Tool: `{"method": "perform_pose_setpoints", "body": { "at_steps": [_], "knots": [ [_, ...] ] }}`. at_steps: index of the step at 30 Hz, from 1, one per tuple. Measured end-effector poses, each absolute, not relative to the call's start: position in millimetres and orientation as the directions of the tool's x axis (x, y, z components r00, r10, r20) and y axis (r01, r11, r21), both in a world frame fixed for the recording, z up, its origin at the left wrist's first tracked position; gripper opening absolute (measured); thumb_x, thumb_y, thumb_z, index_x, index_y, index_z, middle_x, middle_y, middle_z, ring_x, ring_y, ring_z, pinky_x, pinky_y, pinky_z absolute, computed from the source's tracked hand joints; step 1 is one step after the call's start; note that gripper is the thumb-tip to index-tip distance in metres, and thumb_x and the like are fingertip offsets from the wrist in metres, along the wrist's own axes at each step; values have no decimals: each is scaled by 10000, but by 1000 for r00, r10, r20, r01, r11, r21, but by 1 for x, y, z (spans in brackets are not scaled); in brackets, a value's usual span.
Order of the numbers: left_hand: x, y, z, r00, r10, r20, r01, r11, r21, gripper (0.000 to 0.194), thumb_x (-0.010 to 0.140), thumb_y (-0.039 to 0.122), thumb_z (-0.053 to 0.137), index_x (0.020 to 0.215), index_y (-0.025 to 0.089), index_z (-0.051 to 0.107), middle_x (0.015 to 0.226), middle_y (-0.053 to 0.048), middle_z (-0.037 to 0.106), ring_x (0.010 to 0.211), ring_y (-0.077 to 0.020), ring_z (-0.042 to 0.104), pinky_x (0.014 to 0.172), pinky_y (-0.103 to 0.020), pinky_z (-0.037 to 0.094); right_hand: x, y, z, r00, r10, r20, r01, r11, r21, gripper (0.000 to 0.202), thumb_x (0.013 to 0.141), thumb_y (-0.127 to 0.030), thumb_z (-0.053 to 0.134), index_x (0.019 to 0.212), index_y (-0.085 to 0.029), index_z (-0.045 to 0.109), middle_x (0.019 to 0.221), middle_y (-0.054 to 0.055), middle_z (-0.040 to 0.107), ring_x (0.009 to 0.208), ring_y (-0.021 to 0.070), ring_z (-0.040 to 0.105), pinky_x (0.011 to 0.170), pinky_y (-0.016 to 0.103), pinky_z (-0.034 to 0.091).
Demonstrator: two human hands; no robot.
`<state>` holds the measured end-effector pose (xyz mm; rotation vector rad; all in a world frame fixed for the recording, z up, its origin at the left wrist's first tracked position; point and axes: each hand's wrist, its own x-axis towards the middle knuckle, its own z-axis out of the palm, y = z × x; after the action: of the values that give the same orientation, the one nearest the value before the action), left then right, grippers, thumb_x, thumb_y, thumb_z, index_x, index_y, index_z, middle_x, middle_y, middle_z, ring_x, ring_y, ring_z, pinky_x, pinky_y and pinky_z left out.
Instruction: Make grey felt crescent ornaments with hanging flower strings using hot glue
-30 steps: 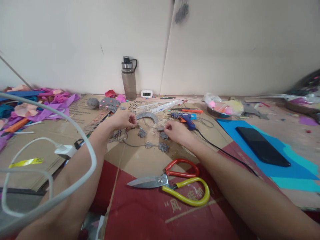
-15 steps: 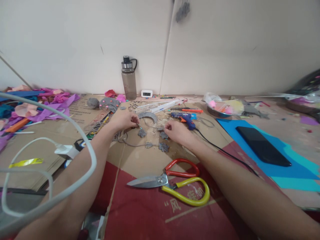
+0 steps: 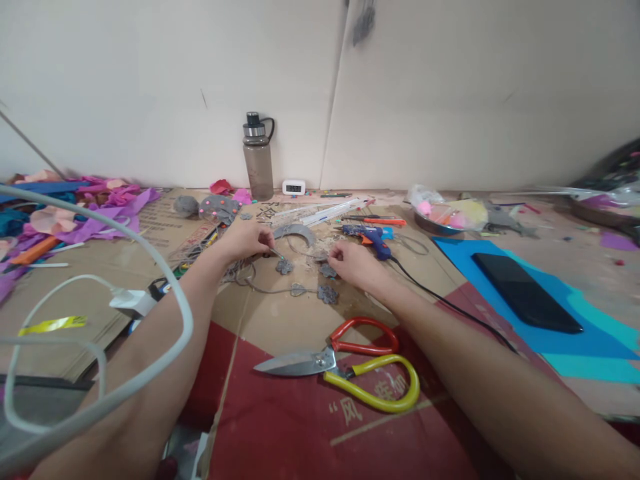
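Fingertips of the left hand (image 3: 251,239), in the head view, pinch a thin stick (image 3: 277,254) just beside a grey flower (image 3: 285,267). The fingers of the right hand (image 3: 353,263) meet beside a second flower (image 3: 329,271); whether they grip anything I cannot tell. Scissors (image 3: 325,361) lie nearer on cardboard (image 3: 273,430).

Soft, even light casts a faint shadow on the cardboard (image 3: 280,321) by the right hand (image 3: 350,261), with fine detail smeared and outer edges stretched.
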<state>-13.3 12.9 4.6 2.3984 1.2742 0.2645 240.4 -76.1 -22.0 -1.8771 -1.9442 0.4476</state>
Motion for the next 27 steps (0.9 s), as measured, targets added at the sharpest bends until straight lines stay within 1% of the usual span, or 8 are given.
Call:
{"method": "perform_pose_setpoints", "body": {
  "at_steps": [7,11,18,20,23,27],
  "knots": [
    [-16,15,2,557,830,3,753,-507,419,154,652,203,598,774,170,686,646,7,659,608,-117,567,566,-209,385,241,-76,-22,-27,997,69,872,57,-486,72,751,-195,521,706,-181,576,702,18,648,623,121,542,554,208,320],
    [-18,16,2,565,824,24,744,-523,415,156,648,188,561,749,174,679,674,7,670,641,-124,575,598,-216,403,241,-77,-21,-29,997,65,870,57,-489,77,749,-187,518,699,-183,578,690,14,644,613,120,537,546,209,318],
    [-18,11,8,602,798,-28,706,-516,486,243,611,173,618,850,167,659,775,-15,678,700,-131,591,635,-220,434,240,-77,-21,-22,998,52,875,45,-483,83,751,-185,530,724,-175,608,708,25,656,631,121,550,557,208,327],
    [-17,9,8,609,792,-35,693,-510,510,230,634,209,634,857,165,663,766,-18,676,690,-130,590,618,-218,429,240,-77,-20,-27,998,54,873,49,-485,83,749,-177,528,722,-174,607,711,24,656,631,118,550,560,206,327],
    [-15,8,7,585,809,-63,701,-464,541,206,695,301,622,846,169,671,695,-14,665,604,-119,568,553,-212,403,240,-77,-20,-23,999,47,873,43,-485,86,750,-181,522,724,-176,604,700,21,652,616,117,543,551,209,322],
    [-13,9,3,533,839,-105,736,-400,546,246,749,370,573,859,173,670,679,-11,668,516,-102,531,496,-211,375,240,-78,-21,-34,998,56,871,57,-489,84,752,-189,515,726,-181,595,693,16,648,608,119,538,548,208,323]
  ]
}}
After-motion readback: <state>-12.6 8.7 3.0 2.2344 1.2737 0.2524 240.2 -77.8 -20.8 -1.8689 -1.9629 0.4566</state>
